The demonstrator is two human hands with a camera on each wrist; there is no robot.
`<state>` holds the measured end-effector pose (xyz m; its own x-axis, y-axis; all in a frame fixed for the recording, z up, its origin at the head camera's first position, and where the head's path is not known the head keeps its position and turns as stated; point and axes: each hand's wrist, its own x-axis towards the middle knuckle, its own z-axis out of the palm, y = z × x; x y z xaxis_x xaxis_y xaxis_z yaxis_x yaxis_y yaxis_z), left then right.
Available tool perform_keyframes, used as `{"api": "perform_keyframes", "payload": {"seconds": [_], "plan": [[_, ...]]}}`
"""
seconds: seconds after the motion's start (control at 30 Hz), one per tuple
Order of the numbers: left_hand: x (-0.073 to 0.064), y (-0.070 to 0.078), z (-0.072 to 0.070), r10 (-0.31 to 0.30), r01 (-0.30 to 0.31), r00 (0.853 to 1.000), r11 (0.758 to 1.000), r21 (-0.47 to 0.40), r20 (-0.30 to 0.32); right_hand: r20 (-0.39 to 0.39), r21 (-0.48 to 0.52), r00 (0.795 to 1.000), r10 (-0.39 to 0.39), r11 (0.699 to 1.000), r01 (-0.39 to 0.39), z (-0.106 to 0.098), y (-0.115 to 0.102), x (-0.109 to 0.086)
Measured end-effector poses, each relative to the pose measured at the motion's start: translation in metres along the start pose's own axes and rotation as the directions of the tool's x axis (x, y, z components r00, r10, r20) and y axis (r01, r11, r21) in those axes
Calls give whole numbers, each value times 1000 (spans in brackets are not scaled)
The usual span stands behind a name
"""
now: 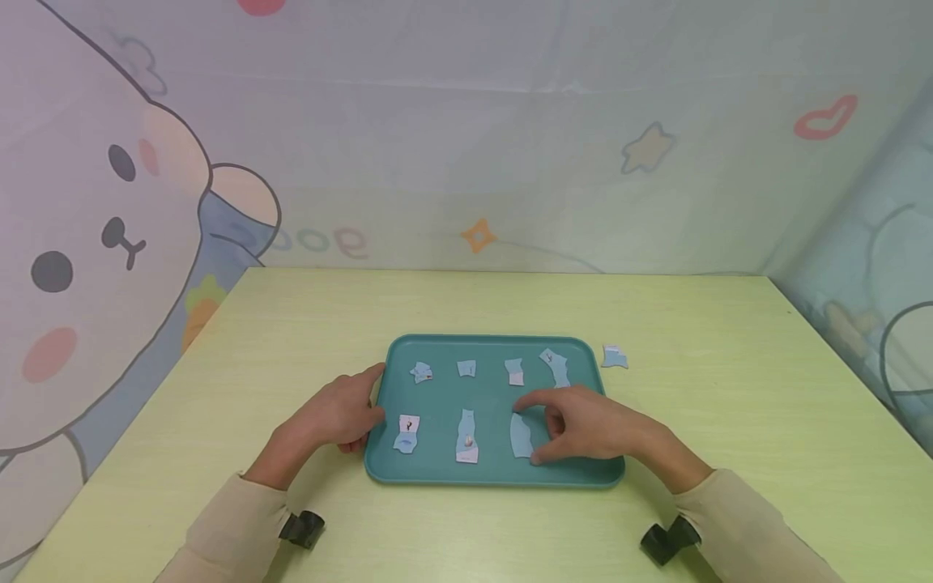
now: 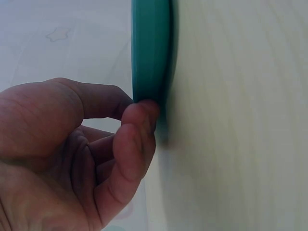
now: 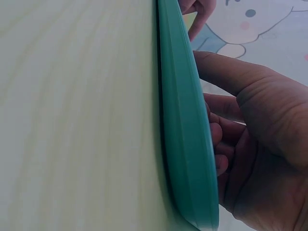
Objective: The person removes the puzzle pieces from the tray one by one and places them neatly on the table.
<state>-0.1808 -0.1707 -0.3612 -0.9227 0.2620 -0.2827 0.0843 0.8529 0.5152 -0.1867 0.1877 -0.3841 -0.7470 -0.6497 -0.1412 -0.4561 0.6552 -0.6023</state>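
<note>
A green tray (image 1: 433, 397) lies on the table with several light-blue picture puzzle pieces in two rough rows. My left hand (image 1: 342, 409) grips the tray's left rim, thumb over the edge; in the left wrist view its fingertips (image 2: 139, 113) press against the tray's outer side. Over the tray's right half, my right hand (image 1: 594, 421) has thumb and index finger at the two ends of a curved plain blue puzzle piece (image 1: 521, 436), the other fingers curled in. The right wrist view shows the tray wall (image 3: 187, 115) hiding these fingertips and the piece.
One more puzzle piece (image 1: 615, 356) lies on the table beyond the tray's right edge. Near the right hand is a long bent piece (image 1: 560, 368); a tall piece (image 1: 467, 437) with a pinkish end lies to its left. A printed cloth (image 1: 437, 138) hangs behind the table.
</note>
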Motion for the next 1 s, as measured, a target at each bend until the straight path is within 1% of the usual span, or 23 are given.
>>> {"api": "perform_keyframes", "payload": {"seconds": [0.27,0.53,1.0], "plan": [[1,0,1,0,0,1000,1000,1,3,2,1,1000,6,1000,-6,0,-1,-1],[1,0,1,2,-2,1000,1000,1,-7,2,-9,1000,-7,1000,7,1,0,0],[0,1,0,4,-4,1000,1000,-3,-6,-19,32,1000,12,999,-11,1,0,1]]}}
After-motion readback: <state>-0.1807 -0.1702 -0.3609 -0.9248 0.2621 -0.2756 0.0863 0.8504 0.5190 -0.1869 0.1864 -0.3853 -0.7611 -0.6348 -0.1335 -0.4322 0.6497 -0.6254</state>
